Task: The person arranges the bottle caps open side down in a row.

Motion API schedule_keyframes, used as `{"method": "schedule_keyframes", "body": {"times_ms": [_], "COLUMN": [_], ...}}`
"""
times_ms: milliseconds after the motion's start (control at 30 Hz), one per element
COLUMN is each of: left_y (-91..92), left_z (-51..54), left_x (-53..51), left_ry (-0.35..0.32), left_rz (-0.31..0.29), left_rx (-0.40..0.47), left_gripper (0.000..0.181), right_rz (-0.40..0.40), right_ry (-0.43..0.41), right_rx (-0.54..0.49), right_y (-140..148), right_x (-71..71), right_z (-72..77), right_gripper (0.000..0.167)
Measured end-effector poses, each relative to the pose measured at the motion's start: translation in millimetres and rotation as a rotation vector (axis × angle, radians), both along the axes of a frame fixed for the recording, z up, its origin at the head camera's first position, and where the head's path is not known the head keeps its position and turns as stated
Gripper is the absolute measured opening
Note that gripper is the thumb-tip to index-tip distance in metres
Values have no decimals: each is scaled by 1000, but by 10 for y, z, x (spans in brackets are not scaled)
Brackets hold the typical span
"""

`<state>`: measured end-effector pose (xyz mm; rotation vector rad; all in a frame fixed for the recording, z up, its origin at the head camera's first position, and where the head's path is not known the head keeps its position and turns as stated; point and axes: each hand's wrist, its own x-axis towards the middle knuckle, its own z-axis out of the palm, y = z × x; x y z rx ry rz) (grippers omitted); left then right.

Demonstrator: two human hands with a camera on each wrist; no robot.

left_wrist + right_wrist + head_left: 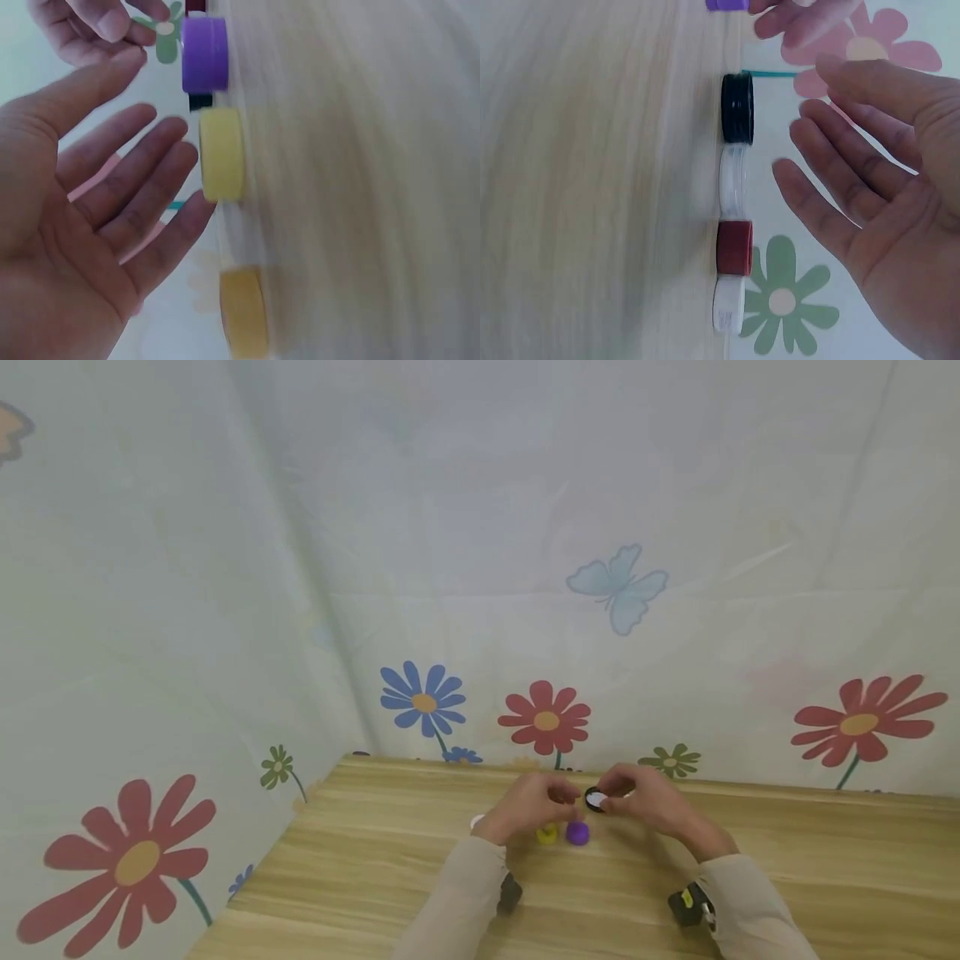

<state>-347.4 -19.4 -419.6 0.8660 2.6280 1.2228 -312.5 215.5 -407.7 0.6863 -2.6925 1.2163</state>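
In the head view my left hand [528, 807] hovers over the table near a yellow round lid [547, 835] and a purple round lid [577, 833]. Its fingers are spread and hold nothing; in the left wrist view the fingertips come close to the yellow lid, and I cannot tell if they touch it. My right hand [654, 800] is beside a black-rimmed lid [596, 799] with a whitish middle. The right wrist view shows its loosely extended fingers apart from the black lid. An orange lid [244, 313] lies beyond the yellow one.
Beside the black lid a clear lid [733, 180], a red lid [734, 247] and a white lid [729, 305] line up. Another white piece [477, 820] shows partly behind the left wrist. The wooden table [360, 860] meets a flower-printed curtain [480, 635] at the back.
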Motion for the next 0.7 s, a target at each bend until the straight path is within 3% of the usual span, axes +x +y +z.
{"method": "schedule_keyframes", "body": {"times_ms": [167, 367, 700], "left_y": [123, 235, 313], "left_z": [30, 2, -30], "left_x": [-14, -44, -72], "left_ry": [63, 103, 74], "left_rz": [71, 148, 142], "left_rx": [2, -22, -15], "left_gripper": [30, 34, 37], "right_rz": [-68, -82, -105], "right_ry": [30, 40, 41], "right_rx": [-4, -6, 39], "right_y": [52, 78, 133], "right_x": [-19, -49, -122], "right_z": [0, -18, -100], "right_gripper": [21, 25, 29]}}
